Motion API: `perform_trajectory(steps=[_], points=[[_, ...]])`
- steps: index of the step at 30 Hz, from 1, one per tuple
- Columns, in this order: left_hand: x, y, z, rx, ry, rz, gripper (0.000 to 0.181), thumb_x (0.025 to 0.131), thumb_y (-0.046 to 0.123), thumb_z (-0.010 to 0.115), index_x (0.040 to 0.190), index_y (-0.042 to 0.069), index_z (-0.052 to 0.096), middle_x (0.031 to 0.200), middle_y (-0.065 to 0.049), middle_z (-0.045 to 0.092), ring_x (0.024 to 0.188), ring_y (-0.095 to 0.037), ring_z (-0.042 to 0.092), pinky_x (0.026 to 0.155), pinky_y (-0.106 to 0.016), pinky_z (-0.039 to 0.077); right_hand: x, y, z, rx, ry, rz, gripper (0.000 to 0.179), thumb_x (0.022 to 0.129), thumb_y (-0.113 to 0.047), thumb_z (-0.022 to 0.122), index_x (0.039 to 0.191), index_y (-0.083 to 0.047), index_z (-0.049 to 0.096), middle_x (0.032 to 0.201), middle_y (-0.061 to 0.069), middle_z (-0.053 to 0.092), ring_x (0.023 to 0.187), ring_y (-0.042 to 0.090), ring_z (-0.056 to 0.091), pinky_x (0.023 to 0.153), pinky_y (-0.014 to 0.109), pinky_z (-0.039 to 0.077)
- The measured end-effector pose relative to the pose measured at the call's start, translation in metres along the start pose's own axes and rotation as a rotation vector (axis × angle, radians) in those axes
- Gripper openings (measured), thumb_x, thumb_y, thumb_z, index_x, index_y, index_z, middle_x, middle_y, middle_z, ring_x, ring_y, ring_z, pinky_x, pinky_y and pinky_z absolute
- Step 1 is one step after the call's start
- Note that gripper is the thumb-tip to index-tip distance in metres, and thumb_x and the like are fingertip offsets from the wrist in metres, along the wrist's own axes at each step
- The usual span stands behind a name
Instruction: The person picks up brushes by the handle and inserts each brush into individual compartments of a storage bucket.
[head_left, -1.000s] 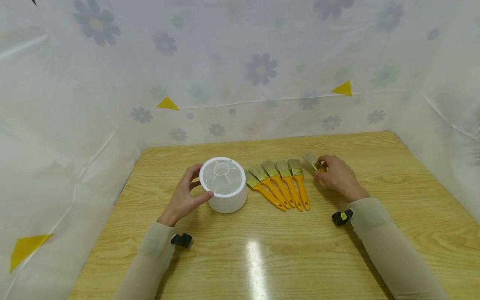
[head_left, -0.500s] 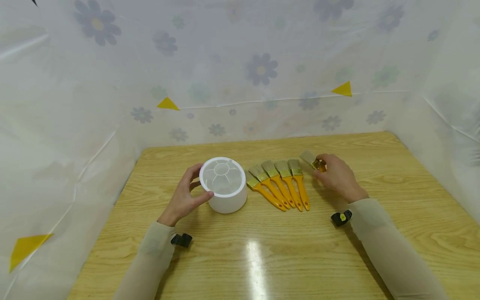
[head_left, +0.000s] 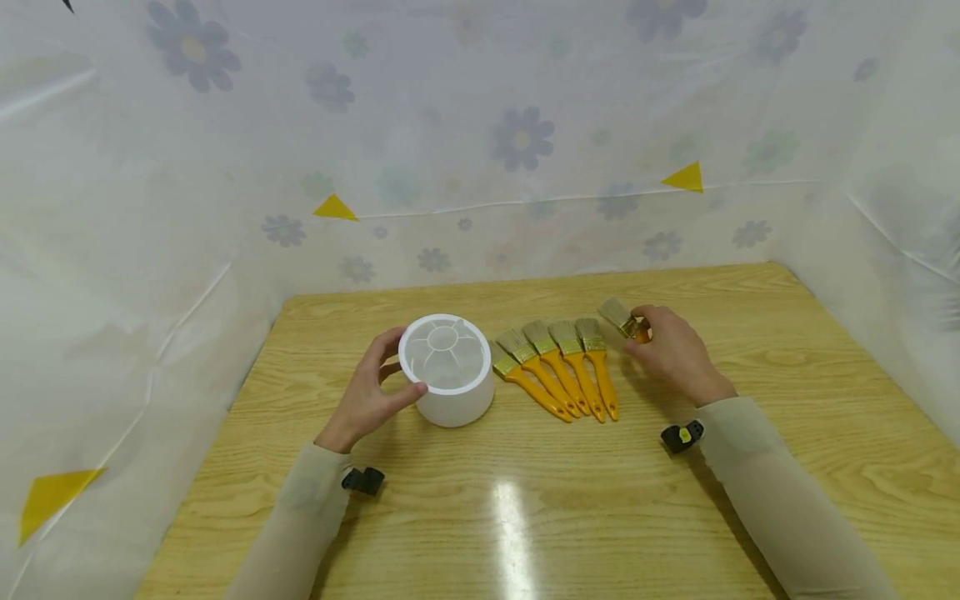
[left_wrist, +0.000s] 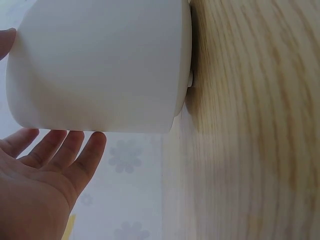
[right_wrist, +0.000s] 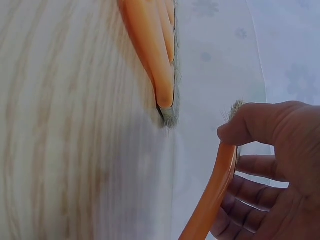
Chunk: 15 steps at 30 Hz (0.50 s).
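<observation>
My left hand holds a white round container with a divided top, its thumb at the front rim and its fingertips against the far left side. In the left wrist view the smooth wall of the container fills the upper part, standing on the table. My right hand pinches a paintbrush near the ferrule, bristles pointing up and left. Its orange handle shows in the right wrist view, while the palm hides it from the head view. Between the hands lie several matching paintbrushes, fanned side by side.
The wood-grain table carries everything. Translucent flowered sheeting encloses its back, with plain sheeting at the sides. Yellow triangles mark the sheeting. The leftmost lying brush is right beside the container.
The right hand has shifted slightly left, and the bristles of its paintbrush have moved a little up and left. The left hand, the container and the lying brushes stay where they were.
</observation>
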<state>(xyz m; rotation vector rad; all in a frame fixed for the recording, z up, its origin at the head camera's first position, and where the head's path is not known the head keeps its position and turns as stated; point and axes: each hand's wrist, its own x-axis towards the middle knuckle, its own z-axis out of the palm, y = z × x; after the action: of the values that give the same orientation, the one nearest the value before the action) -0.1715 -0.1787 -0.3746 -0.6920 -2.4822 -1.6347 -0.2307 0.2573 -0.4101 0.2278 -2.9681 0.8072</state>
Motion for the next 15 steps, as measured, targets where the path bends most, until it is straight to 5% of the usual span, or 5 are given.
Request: perform_trajectory(steps=[15], points=[[-0.0003, -0.0008, -0.0001, -0.003, 0.003, -0.004, 0.076, 0.079, 0.002, 0.075, 0.142, -0.002, 0.034, 0.138, -0.022, 0.042, 0.125, -0.036, 0.043, 0.099, -0.053, 0.041, -0.002, -0.0053, 0.0013, -0.002, 0.033, -0.045, 0.056, 0.088, -0.018, 0.065, 0.136, 0.001, 0.045, 0.113, 0.022, 0.054, 0.093, 0.035, 0.055, 0.071, 0.048, 0.048]])
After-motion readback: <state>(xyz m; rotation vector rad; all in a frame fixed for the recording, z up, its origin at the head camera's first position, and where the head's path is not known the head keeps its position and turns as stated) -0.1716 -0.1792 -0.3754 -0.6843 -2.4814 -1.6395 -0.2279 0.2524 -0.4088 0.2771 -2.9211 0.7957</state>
